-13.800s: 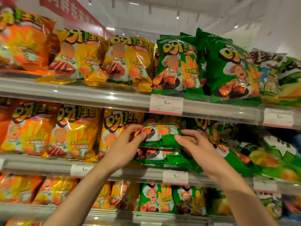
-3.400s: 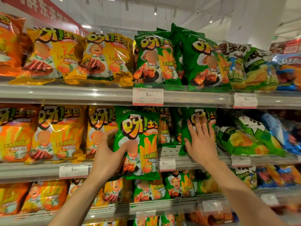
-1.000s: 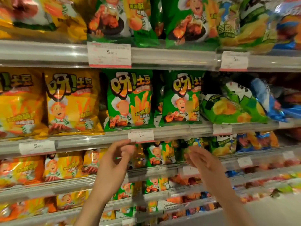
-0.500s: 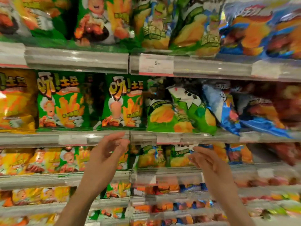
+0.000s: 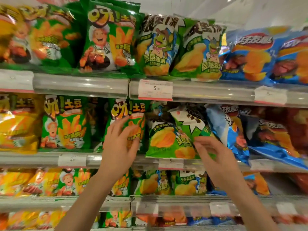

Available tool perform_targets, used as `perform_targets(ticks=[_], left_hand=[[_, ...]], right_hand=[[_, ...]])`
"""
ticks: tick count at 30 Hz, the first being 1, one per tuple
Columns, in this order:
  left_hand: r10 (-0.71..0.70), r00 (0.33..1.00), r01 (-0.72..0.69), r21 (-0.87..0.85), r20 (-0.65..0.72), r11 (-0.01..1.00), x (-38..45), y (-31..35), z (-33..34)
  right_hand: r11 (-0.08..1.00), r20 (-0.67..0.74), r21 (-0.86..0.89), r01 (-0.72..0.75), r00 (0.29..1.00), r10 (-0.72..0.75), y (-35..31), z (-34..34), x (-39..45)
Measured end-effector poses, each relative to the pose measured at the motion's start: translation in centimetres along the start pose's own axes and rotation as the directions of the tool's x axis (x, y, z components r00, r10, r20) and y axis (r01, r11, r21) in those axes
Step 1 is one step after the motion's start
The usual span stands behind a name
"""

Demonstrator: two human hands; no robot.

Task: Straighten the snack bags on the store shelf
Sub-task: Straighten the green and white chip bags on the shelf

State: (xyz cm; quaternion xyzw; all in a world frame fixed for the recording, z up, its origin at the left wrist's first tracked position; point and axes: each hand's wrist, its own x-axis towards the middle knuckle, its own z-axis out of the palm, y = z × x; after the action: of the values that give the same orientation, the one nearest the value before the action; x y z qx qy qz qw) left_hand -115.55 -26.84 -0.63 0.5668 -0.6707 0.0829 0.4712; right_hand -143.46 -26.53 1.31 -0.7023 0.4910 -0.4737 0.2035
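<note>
Both hands have risen since half a second ago. The left hand (image 5: 122, 144) now rests spread-fingered on an upright green fries bag (image 5: 128, 120); the right hand (image 5: 210, 152) pinches the corner of one of two tilted corn-soup chip bags (image 5: 168, 139), leaning top-left on the middle shelf (image 5: 116, 160).

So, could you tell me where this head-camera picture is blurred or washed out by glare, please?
Head view: motion blur smears the far-left bags and the bottom shelf; glare streaks the clear shelf rail and the foil of the blue bags; the middle is sharper, where the left hand and right hand reach; wide-angle bending bows the shelves at the edges.
</note>
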Motion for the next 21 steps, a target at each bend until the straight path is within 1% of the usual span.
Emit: perform_targets(ticks=[2, 4, 6, 8, 11, 15, 17, 21], left_hand=[[0.078, 0.996, -0.083, 0.1, 0.051, 0.992, 0.9, -1.1, 0.9], [0.13, 0.987, -0.144, 0.16, 0.097, 0.977, 1.4, -2.1, 1.3], [0.15, 0.983, -0.169, 0.193, 0.109, 0.967, 1.5, -2.8, 1.4], [0.165, 0.982, -0.181, 0.218, 0.09, 0.959, 1.3, -3.2, 1.3], [0.173, 0.983, -0.181, 0.249, 0.054, 0.951, 1.0, -3.7, 0.9], [0.172, 0.983, -0.182, 0.263, 0.06, 0.947, 1.5, -3.9, 0.3], [0.171, 0.984, -0.176, 0.245, 0.042, 0.953, 1.8, -3.3, 0.0], [0.08, 0.997, -0.08, 0.02, -0.01, 0.997, 2.4, 0.0, -0.4]], right_hand=[[0.996, -0.02, -0.087, 0.036, 0.999, -0.038, -0.3, 0.8, 1.7], [0.98, -0.013, -0.172, 0.099, 0.995, -0.103, -0.5, 1.6, 3.1], [0.953, 0.042, -0.256, 0.164, 0.986, -0.159, -0.7, 2.6, 4.0], [0.916, 0.095, -0.336, 0.219, 0.975, -0.198, -0.6, 3.5, 4.4], [0.894, 0.116, -0.366, 0.259, 0.966, -0.232, -0.2, 4.4, 4.4], [0.891, 0.123, -0.367, 0.266, 0.964, -0.238, -0.3, 4.7, 4.7], [0.886, 0.131, -0.361, 0.292, 0.956, -0.261, -0.3, 4.6, 4.9], [0.89, 0.002, -0.353, 0.289, 0.951, -0.309, 0.3, 2.9, 5.9]])
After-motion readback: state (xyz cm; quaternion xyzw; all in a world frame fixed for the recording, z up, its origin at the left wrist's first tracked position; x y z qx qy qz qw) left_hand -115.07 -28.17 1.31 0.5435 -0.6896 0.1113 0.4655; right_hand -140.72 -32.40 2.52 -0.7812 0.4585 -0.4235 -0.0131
